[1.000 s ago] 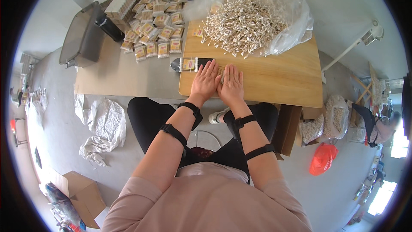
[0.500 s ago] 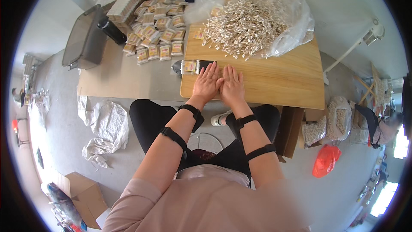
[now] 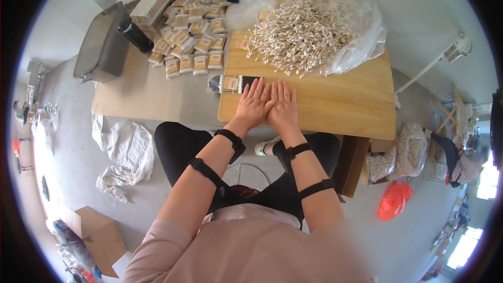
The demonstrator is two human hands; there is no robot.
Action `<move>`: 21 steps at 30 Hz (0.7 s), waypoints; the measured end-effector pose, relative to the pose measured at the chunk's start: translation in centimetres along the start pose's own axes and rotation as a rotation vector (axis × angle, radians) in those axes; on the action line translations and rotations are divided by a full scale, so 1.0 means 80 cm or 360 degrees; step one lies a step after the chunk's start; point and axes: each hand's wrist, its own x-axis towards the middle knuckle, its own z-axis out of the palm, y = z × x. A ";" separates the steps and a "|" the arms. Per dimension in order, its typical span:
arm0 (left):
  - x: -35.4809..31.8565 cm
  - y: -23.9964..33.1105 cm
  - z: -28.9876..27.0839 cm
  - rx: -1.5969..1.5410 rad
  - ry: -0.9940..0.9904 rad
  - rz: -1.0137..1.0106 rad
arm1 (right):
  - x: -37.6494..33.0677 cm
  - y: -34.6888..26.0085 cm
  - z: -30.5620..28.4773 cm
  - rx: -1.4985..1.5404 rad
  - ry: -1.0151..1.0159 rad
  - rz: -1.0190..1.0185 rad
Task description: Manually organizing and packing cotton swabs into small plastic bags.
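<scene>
Both hands lie flat, side by side, on the wooden board (image 3: pixel 335 109). My left hand (image 3: pixel 252 106) has its fingers stretched out, the tips over a flat black piece (image 3: pixel 250 80). My right hand (image 3: pixel 283 107) rests against it, fingers straight and pressing down. Between the two hands shows a row of thin brown-stemmed cotton swabs (image 3: pixel 269 92); most of it is hidden under the palms and fingers. A small clear packet of cotton swabs (image 3: pixel 230 84) with a yellow label sits around the black piece, just left of my left fingertips.
Beyond my hands, a large pile of loose cotton swabs (image 3: pixel 301 34) spills from a clear plastic bag (image 3: pixel 367 42). Filled packets (image 3: pixel 183 39) heap at the back left, near a black bottle (image 3: pixel 135 35) and a grey bin (image 3: pixel 102 47). A white lamp (image 3: pixel 456 47) stands right of the table.
The view has shifted slightly. My hands stay flat and together, and a little more of the swab row shows between the fingers.
</scene>
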 end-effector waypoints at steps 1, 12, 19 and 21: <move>0.000 0.000 -0.001 -0.0003 -0.0005 -0.0005 | -0.001 -0.002 -0.001 -0.0025 -0.0016 -0.0010; 0.000 0.002 -0.006 -0.0052 0.0010 -0.0017 | 0.003 -0.009 -0.007 0.0021 -0.0149 0.0091; 0.001 0.006 -0.005 -0.0058 0.0064 -0.0026 | 0.002 -0.005 -0.006 0.0014 -0.0121 0.0094; 0.000 0.004 -0.005 -0.0031 0.0032 -0.0039 | 0.001 -0.008 -0.006 0.0049 -0.0118 0.0090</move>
